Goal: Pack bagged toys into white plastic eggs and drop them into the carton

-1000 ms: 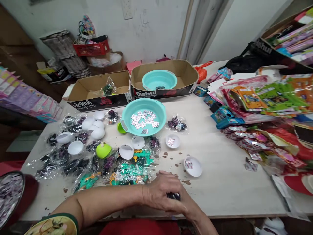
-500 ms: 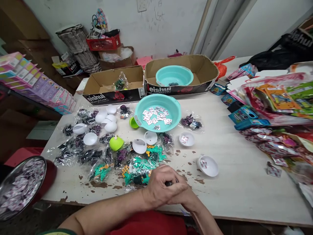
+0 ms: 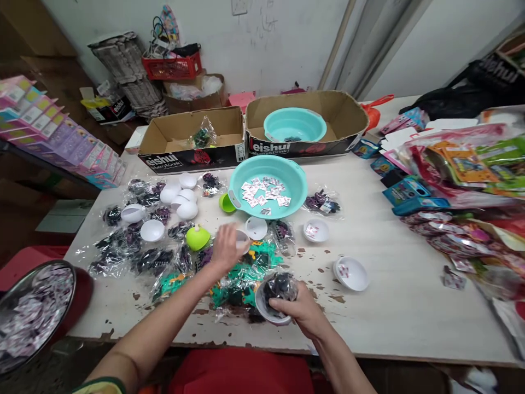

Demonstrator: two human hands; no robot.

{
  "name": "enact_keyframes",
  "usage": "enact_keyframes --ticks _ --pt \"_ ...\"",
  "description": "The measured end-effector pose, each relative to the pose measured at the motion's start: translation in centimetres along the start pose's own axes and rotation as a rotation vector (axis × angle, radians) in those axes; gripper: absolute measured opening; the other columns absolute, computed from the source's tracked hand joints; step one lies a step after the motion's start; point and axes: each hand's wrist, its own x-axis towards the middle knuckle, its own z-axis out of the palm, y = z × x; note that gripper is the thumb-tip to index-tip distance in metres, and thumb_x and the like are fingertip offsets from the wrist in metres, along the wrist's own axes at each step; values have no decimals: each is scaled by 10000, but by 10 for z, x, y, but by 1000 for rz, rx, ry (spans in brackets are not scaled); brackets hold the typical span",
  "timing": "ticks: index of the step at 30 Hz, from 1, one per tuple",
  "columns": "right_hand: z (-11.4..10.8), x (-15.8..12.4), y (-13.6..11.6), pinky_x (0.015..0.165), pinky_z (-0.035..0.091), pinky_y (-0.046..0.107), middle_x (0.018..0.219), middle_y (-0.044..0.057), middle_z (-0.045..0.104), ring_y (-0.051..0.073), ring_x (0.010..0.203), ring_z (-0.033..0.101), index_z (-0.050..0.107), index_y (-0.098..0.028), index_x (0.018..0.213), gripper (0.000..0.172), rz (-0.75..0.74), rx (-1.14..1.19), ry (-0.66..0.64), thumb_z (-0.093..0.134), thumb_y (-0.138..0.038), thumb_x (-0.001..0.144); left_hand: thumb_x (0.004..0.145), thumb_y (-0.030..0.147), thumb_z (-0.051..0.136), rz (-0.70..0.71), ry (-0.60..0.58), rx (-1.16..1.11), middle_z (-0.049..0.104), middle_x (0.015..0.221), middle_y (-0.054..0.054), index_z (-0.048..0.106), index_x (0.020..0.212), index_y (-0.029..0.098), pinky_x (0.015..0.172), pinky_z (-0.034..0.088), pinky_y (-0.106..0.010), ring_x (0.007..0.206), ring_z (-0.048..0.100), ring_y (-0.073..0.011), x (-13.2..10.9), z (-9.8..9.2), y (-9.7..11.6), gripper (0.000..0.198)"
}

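My right hand [image 3: 301,312] grips a white plastic half-shell [image 3: 273,318] near the table's front edge. A clear bag with dark parts [image 3: 281,287] sits in that shell, with my thumb pressed on it. Farther forward, my left hand [image 3: 226,247], slightly blurred, has its fingers on the rim of another white half-shell [image 3: 243,241]. Beside it lie one more white half-shell [image 3: 256,228] and a lime-green shell [image 3: 197,237]. Bagged green and orange toys [image 3: 240,273] lie between and beneath my hands.
A turquoise basin [image 3: 301,189] holds small printed packets. To the right stand white shells [image 3: 356,276] with packets inside. Bagged dark toys [image 3: 118,243] and white shells cover the left. Open cartons [image 3: 192,161] line the back; packaged goods [image 3: 463,164] crowd the right side.
My hands, together around something dark before, have parted. My left hand has moved forward to a white half-shell; my right now shows the shell with the bagged dark parts. The view shifted slightly.
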Motion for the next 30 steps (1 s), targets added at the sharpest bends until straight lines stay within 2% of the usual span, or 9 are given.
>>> enact_keyframes --ticks 3,6,9,12,15,18,22,25,30 --pt "0 -1 -1 705 490 326 803 44 691 200 718 607 665 -146 917 495 25 36 22 857 -382 527 843 225 582 -169 -63 260 646 1087 -139 601 1118 164 927 423 -399 1087 545 -284 20 10 -39 282" --pt "5 0 -1 740 488 323 849 52 700 205 767 618 668 -144 917 475 24 63 19 847 -386 550 886 146 452 -215 -82 287 673 980 -154 622 1054 136 842 463 -390 960 610 -285 23 9 -53 239" --pt "14 4 -1 769 484 323 858 48 702 204 790 622 671 -145 923 465 28 63 -11 837 -396 569 886 86 364 -273 66 266 610 1198 -202 513 1225 89 839 482 -395 1001 626 -294 8 -2 -42 370" --pt "25 11 -1 764 481 328 833 37 698 205 777 616 674 -146 891 428 46 -8 -81 833 -385 574 827 -7 331 -49 152 129 447 1420 -183 404 1339 114 951 463 -370 1204 541 -266 -18 -13 -12 532" --pt "31 19 -1 806 483 351 869 30 702 221 831 618 685 -155 915 409 25 -39 -116 828 -338 578 758 -52 327 280 19 -44 265 1531 -147 263 1445 194 1064 391 -384 1372 351 -245 -45 -22 16 733" --pt "28 22 -1 897 474 392 999 45 702 256 963 611 674 -168 1051 531 0 5 -105 832 -293 560 712 -36 383 401 -136 -237 253 1512 -129 278 1423 252 1107 332 -435 1383 307 -252 -65 -35 28 774" --pt "21 21 -4 951 459 423 1158 57 658 277 1083 576 588 -207 1210 715 -50 -14 -34 840 -302 547 724 140 579 276 -344 -463 363 1382 -120 334 1372 256 1075 354 -458 1300 374 -272 -59 -53 30 702" --pt "22 18 -10 954 457 428 1164 61 654 278 1090 574 598 -208 1186 654 -62 -121 -118 826 -312 581 725 325 668 132 -483 -522 472 1210 -82 369 1373 273 961 439 -431 1128 497 -258 -35 -59 36 715" --pt "15 10 -15 918 468 397 1056 63 679 258 1013 606 625 -185 1109 561 49 -4 -222 812 -322 598 634 410 752 130 -663 -505 542 1023 -27 575 1075 229 852 451 -347 952 537 -221 -10 -58 41 508"
